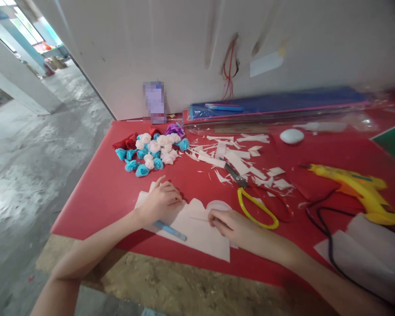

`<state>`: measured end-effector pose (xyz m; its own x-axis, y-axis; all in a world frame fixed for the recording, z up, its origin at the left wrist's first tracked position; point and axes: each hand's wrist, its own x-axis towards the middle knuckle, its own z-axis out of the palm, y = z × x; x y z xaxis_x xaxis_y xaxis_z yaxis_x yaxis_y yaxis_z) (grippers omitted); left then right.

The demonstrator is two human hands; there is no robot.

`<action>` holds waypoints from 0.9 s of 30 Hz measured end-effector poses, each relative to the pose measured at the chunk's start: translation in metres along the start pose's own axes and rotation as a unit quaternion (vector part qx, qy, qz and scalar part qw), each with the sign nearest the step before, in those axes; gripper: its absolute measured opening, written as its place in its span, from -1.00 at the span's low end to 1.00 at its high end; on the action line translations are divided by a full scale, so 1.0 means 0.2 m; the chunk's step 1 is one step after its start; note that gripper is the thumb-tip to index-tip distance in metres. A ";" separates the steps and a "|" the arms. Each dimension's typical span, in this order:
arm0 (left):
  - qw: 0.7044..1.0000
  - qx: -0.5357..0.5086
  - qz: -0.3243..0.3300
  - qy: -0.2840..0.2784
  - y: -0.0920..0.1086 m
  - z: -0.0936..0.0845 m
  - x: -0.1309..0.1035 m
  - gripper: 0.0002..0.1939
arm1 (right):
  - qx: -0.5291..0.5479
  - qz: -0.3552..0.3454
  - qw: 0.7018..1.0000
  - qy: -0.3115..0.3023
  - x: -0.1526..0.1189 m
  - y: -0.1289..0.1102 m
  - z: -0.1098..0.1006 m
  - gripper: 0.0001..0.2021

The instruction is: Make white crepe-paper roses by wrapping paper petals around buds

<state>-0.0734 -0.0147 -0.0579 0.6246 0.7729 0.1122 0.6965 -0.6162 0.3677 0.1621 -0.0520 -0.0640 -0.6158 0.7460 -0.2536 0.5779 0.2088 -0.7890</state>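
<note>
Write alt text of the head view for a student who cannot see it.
The left hand rests on white paper near a blue pen-like stick, while the right hand pinches what looks like a thin wire. Beyond them on the red tabletop lie colourful artificial roses, white scraps and scissors, with a yellow glue gun to the right.

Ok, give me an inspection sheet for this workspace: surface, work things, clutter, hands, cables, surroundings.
Surface: red tabletop, flat, with many things on it.
Work things: white paper under the hands; blue pen lying across it.
Clutter: paper scraps, scissors among them, a cluster of paper flowers, and a yellow glue gun.
Hands: left hand rests on the paper; right hand has curled fingers at the paper, grip unclear.
Cables: black cable looping near the glue gun; red wires hang against the panel.
Surroundings: upright pale panel behind; grey floor to the left.
</note>
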 end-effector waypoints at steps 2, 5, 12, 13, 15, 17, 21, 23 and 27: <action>1.000 -0.010 -0.004 0.000 0.01 -0.01 0.00 -0.79 | 0.001 0.001 1.000 -0.001 0.00 0.01 0.01 -0.84; 0.999 -0.024 -0.021 -0.001 0.02 -0.01 0.00 -0.81 | 0.004 0.001 1.000 -0.002 0.00 0.02 0.02 -0.84; 0.992 -0.081 -0.096 0.006 0.00 -0.01 0.01 -0.83 | 0.007 0.001 1.000 0.000 0.01 0.02 0.02 -0.84; 0.990 -0.091 -0.105 0.005 0.00 -0.01 0.01 -0.85 | 0.008 0.001 1.000 0.000 0.01 0.02 0.02 -0.84; 0.987 -0.113 -0.117 0.002 -0.01 -0.01 0.01 -0.89 | 0.010 0.000 1.000 -0.001 0.00 0.01 0.01 -0.84; 0.983 -0.133 -0.126 -0.001 -0.02 -0.01 0.01 -0.93 | 0.013 0.000 1.000 -0.004 0.00 0.01 0.01 -0.84; 0.974 -0.175 -0.144 -0.001 -0.02 -0.02 0.02 -0.94 | 0.021 0.003 1.000 -0.009 0.00 0.02 0.00 -0.85; 0.967 -0.201 -0.156 0.005 -0.02 -0.04 0.03 -0.94 | 0.028 0.001 1.000 -0.009 0.01 0.01 -0.01 -0.85; 0.944 -0.272 -0.185 0.032 0.01 -0.08 0.04 -0.93 | 0.049 -0.009 0.999 0.013 0.00 -0.05 -0.04 -0.85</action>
<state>-0.0724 -0.0075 -0.0405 0.3382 0.9386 -0.0675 0.5680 -0.1464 0.8099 0.1602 -0.0498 -0.0518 -0.6104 0.7593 -0.2256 0.5108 0.1597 -0.8447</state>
